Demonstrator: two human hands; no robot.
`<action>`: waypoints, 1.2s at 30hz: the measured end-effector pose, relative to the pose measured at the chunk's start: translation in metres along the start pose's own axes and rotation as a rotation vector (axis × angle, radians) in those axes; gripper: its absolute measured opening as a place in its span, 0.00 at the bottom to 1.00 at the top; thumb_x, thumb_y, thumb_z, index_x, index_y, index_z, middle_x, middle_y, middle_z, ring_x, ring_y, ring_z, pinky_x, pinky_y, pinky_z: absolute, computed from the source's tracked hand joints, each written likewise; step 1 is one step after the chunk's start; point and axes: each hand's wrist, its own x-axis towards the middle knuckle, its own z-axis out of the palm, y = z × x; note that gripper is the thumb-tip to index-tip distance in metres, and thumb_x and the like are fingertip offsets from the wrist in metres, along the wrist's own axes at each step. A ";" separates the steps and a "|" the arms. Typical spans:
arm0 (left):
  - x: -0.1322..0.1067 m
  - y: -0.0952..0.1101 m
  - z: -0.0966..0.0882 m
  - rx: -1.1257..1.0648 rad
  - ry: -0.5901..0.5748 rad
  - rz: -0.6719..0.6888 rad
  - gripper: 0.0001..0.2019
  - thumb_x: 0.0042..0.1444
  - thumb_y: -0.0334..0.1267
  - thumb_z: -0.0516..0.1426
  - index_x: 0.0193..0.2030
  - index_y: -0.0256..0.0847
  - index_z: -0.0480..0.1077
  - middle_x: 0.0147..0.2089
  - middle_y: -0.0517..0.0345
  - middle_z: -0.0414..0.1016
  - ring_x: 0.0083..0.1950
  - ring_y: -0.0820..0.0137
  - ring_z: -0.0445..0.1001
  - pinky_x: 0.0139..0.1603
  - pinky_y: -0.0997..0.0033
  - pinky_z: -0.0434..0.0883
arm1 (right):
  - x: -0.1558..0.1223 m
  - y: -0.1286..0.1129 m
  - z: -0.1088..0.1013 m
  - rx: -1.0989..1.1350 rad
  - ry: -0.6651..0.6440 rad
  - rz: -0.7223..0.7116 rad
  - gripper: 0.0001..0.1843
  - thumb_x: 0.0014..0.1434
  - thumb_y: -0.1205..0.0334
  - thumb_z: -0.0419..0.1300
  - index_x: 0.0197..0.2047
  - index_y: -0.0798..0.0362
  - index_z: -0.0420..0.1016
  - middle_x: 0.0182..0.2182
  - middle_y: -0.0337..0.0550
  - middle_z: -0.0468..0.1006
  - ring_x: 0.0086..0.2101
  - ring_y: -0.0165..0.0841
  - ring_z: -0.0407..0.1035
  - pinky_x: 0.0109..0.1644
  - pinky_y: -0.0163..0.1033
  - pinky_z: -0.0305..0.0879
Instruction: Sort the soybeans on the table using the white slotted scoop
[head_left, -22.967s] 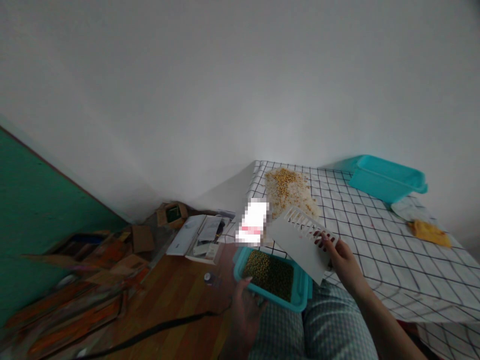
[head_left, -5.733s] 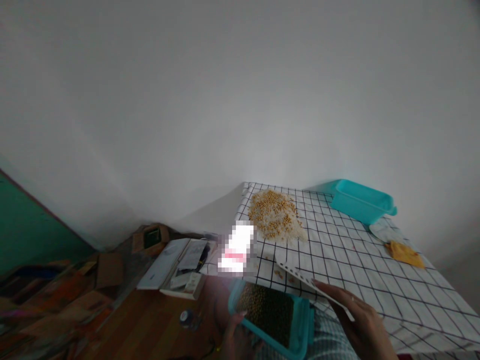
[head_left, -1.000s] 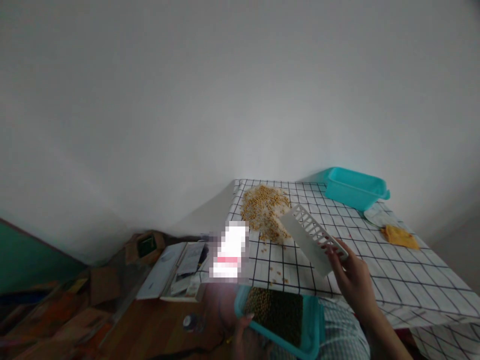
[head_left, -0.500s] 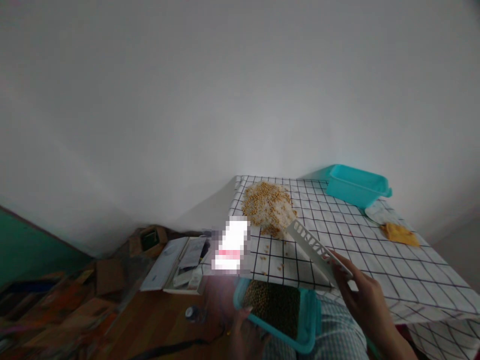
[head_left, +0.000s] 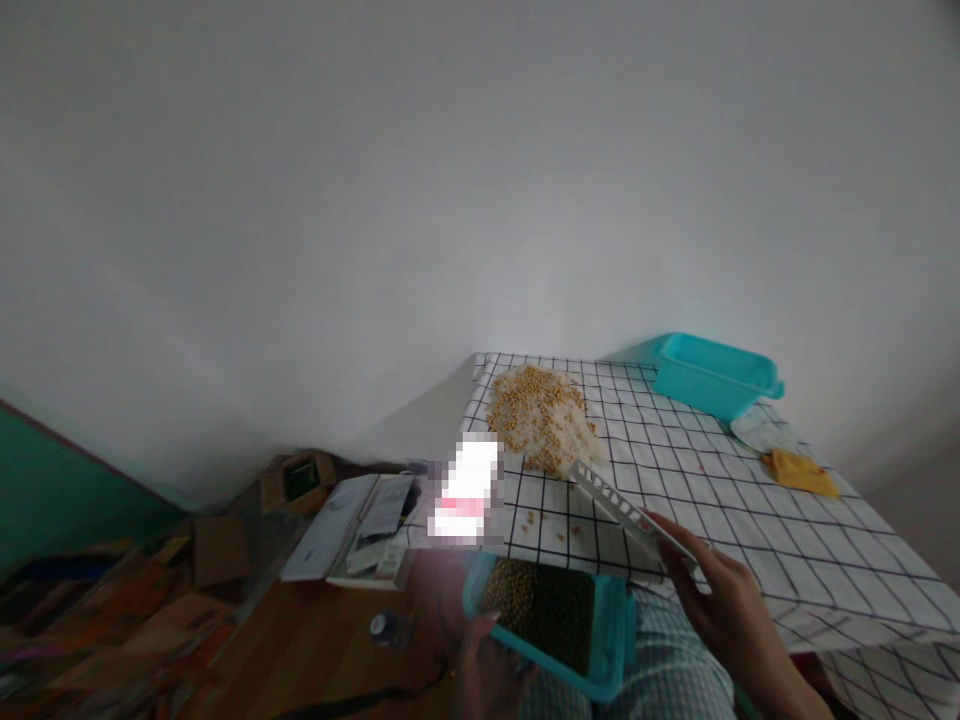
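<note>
My right hand (head_left: 716, 590) pinches a flat, pale slotted strip (head_left: 622, 512) that slants over the table's front part. Its far end is at the near edge of a pile of yellow beans and white grains (head_left: 544, 418); whether they touch I cannot tell. Below the table edge, my left hand (head_left: 487, 655) grips the near left side of a teal tray (head_left: 607, 680), thumb on the rim. Inside it lie yellowish beans (head_left: 510, 590) on the left and small dark green ones (head_left: 562, 620) on the right. A few loose bits (head_left: 529, 520) lie on the cloth.
An upright teal basin (head_left: 712, 375) stands at the table's back right, beside a clear bag (head_left: 761, 430) and a yellow cloth (head_left: 801, 472). A bright pixelated patch covers the table's left corner. Cardboard boxes (head_left: 219, 550) and an open white box (head_left: 367, 530) lie left.
The strip's far end has dropped lower and lies flatter, with my right hand slightly lower. The teal tray has shifted a little left.
</note>
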 end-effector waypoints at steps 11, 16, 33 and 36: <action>-0.001 -0.001 0.004 0.045 -0.005 0.009 0.08 0.52 0.36 0.59 0.40 0.42 0.67 0.33 0.56 0.81 0.36 0.62 0.79 0.39 0.62 0.74 | -0.002 0.004 0.002 0.069 -0.039 -0.071 0.20 0.65 0.64 0.51 0.59 0.46 0.66 0.47 0.44 0.80 0.42 0.36 0.78 0.43 0.35 0.75; -0.003 -0.001 0.004 0.037 0.003 0.025 0.08 0.52 0.34 0.59 0.39 0.40 0.67 0.30 0.57 0.80 0.34 0.63 0.78 0.38 0.62 0.74 | -0.002 0.004 0.000 0.072 -0.012 -0.067 0.20 0.66 0.64 0.51 0.60 0.46 0.65 0.44 0.44 0.81 0.40 0.36 0.78 0.42 0.35 0.75; -0.007 0.003 0.009 0.033 0.000 0.020 0.08 0.54 0.35 0.56 0.42 0.40 0.68 0.33 0.54 0.80 0.38 0.61 0.79 0.41 0.62 0.73 | 0.035 -0.009 0.017 0.099 -0.249 -0.168 0.23 0.67 0.67 0.48 0.64 0.42 0.60 0.52 0.42 0.76 0.48 0.35 0.73 0.49 0.42 0.72; -0.006 0.004 0.007 0.027 -0.017 0.032 0.09 0.54 0.35 0.57 0.42 0.39 0.68 0.34 0.53 0.80 0.39 0.61 0.79 0.41 0.62 0.73 | 0.038 -0.012 0.018 0.115 -0.283 -0.169 0.24 0.67 0.68 0.47 0.64 0.41 0.60 0.52 0.41 0.76 0.48 0.35 0.73 0.49 0.42 0.71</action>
